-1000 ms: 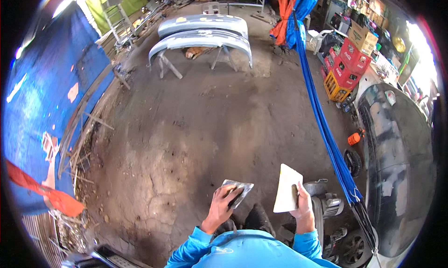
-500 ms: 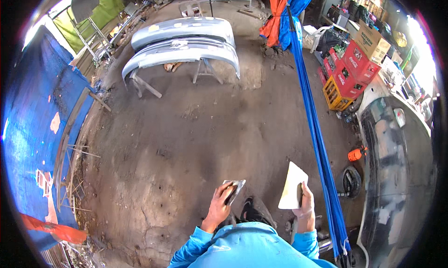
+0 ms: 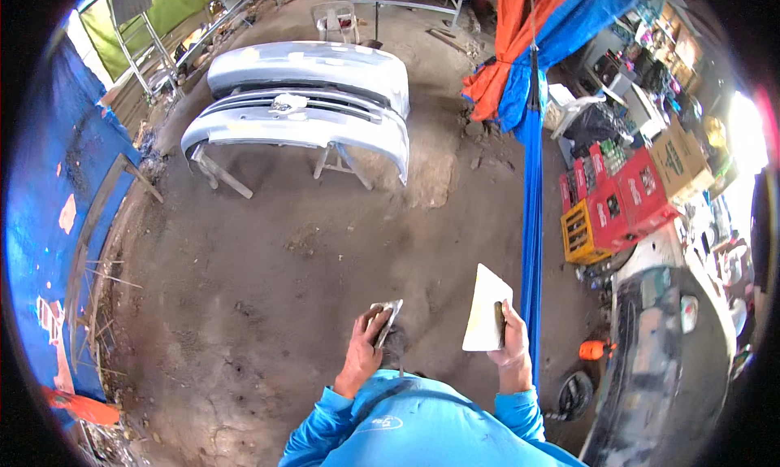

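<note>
My left hand [image 3: 360, 355] is closed around a small flat spreader [image 3: 390, 317] with a pale, smeared blade. In my right hand [image 3: 512, 347] is a thin, cream-coloured board [image 3: 485, 311], its wide face tilted up. A dark edge or handle shows by the thumb, and a yellowish patch marks the board. The two hands are apart, both in front of my blue shirt. Ahead, a grey-white car bumper [image 3: 341, 131] with a grille opening rests on wooden trestles. Behind it lies a second bumper [image 3: 325, 62] with light patches.
A blue strip of tarp [image 3: 532, 223] hangs close to my right. Farther right are stacked red crates [image 3: 621, 211], a yellow crate [image 3: 581, 233], a cardboard box [image 3: 681, 160] and a patchy dark car panel [image 3: 650, 345]. A blue tarp wall [image 3: 65, 182] lines the left.
The bumpers appear larger and nearer, and the tarp strip and crates have shifted in view. Both hands keep their hold; the spreader has turned more edge-on.
</note>
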`<action>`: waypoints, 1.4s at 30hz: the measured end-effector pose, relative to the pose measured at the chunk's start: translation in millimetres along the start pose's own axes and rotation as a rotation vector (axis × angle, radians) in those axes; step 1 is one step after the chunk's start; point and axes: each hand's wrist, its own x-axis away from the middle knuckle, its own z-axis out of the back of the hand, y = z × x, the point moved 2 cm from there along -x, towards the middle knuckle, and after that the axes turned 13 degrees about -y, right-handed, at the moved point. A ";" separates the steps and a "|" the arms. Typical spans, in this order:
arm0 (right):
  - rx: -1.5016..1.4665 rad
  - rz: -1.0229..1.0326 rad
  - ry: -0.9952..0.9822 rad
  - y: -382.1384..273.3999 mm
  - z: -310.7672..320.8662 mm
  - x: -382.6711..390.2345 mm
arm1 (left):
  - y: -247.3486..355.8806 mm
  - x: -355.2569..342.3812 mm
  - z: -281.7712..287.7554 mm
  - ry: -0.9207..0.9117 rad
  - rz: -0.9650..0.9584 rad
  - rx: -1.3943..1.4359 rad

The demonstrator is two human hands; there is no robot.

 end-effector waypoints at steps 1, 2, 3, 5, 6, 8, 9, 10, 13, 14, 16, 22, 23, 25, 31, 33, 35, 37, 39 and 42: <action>0.022 0.021 0.032 -16.7 6.9 -17.9 | 7.0 -35.6 1.9 0.002 -0.033 0.005; 0.036 0.041 0.065 -32.3 9.8 -34.5 | 15.1 -68.4 6.4 -0.001 -0.062 0.003; 0.023 0.044 0.093 -50.1 3.8 -53.2 | 19.7 -101.7 11.4 0.006 -0.080 0.050; 0.050 0.035 0.056 -85.4 11.1 -90.5 | 30.0 -160.0 14.4 -0.013 -0.109 0.039; 0.053 0.037 0.055 -100.6 18.1 -109.6 | 35.2 -189.1 15.7 -0.033 -0.148 0.033; 0.048 0.067 0.080 -126.3 36.7 -152.9 | 42.0 -244.4 16.0 -0.063 -0.142 0.000; 0.021 0.059 0.061 -140.2 44.8 -175.1 | 43.2 -271.6 14.1 -0.069 -0.156 -0.023; -0.006 0.048 0.041 -154.7 52.5 -197.0 | 42.2 -296.6 9.9 -0.072 -0.168 -0.045; -0.008 0.033 0.072 -199.9 77.6 -273.3 | 25.3 -374.8 -15.0 -0.017 -0.111 -0.022; -0.002 0.015 0.067 -217.2 88.3 -301.4 | 22.2 -399.6 -22.0 0.005 -0.076 -0.012; 0.002 -0.032 -0.001 -250.7 110.3 -361.5 | 10.6 -450.9 -41.9 0.043 -0.030 -0.005; 0.170 -0.289 -0.130 -354.9 87.0 -535.1 | 34.9 -571.1 -69.2 0.172 0.154 0.078; 0.187 -0.320 -0.135 -369.1 83.2 -561.9 | 42.4 -588.2 -67.5 0.196 0.164 0.073; 0.216 -0.367 -0.153 -391.7 75.5 -625.6 | 36.0 -628.4 -69.4 0.270 0.204 0.067; 0.278 -0.569 -0.314 -429.1 53.1 -787.7 | 5.4 -738.7 -57.4 0.384 0.229 0.016; 0.321 -0.640 -0.322 -433.8 45.4 -839.4 | -10.5 -780.4 -53.4 0.420 0.236 -0.008; 0.343 -0.698 -0.304 -438.6 43.8 -885.0 | -13.5 -825.0 -44.3 0.408 0.296 -0.066; 0.424 -0.758 -0.330 -458.5 19.5 -928.1 | -2.1 -870.5 -27.9 0.438 0.300 -0.045; 0.512 -0.818 -0.332 -471.4 14.4 -972.4 | -1.2 -907.4 -16.5 0.416 0.286 -0.055; 0.561 -0.893 -0.389 -482.4 -0.5 -1039.4 | -0.5 -950.8 2.2 0.415 0.335 -0.159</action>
